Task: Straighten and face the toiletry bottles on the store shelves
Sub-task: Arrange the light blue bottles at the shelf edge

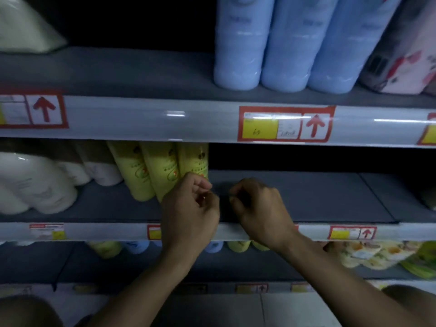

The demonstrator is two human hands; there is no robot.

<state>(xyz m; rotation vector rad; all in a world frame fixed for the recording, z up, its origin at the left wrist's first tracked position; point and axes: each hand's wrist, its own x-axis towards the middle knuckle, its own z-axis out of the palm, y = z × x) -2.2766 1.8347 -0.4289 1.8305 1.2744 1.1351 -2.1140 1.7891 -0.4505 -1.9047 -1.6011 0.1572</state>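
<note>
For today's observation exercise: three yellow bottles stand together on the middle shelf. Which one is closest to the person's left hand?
The rightmost yellow bottle, beside the bare stretch of shelf. The left hand partly covers its lower part; the other two stand further left.
</note>
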